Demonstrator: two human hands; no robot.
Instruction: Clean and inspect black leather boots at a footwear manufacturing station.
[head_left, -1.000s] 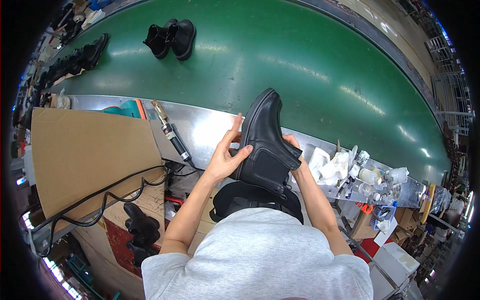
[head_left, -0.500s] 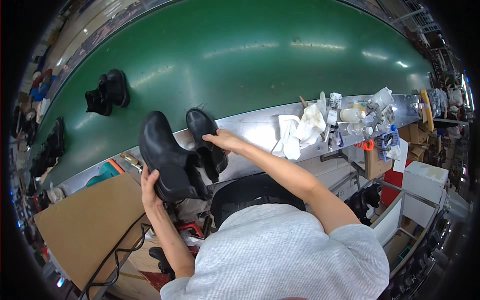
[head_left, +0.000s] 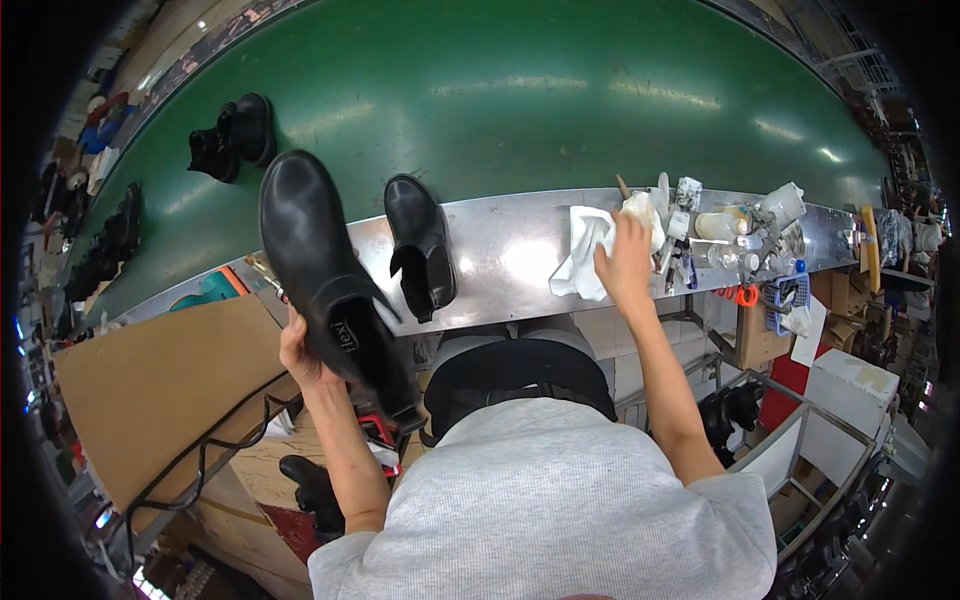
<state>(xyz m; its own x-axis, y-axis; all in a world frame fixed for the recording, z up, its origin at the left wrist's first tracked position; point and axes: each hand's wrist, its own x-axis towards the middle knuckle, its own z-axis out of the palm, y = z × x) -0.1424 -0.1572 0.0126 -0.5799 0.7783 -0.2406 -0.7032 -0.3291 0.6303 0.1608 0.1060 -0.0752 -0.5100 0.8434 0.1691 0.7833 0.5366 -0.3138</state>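
Observation:
A black ankle boot [head_left: 312,235] is raised above the metal edge, its opening turned toward me. My left hand [head_left: 306,350] is closed round its side near the heel. The matching black boot [head_left: 418,235] stands by itself on the metal strip, its toe reaching the green surface. To the right, my right hand [head_left: 628,262] is over a white cloth [head_left: 585,250] and a yellowish crumpled rag [head_left: 643,212]. Its fingers stretch forward onto the rag, with the thumb apart beside the white cloth.
Bottles and a white cup [head_left: 783,204] crowd the metal strip [head_left: 510,240] at right, near orange-handled scissors [head_left: 746,295] and a blue basket [head_left: 785,290]. Another black pair [head_left: 250,130] stands on the green surface [head_left: 480,120]. A cardboard sheet [head_left: 165,390] and black cable [head_left: 205,450] are at lower left.
My right hand has let go of the smaller-looking boot and moved right to the cloths. That boot now stands on the metal strip. My left hand has tilted its boot, showing the inside.

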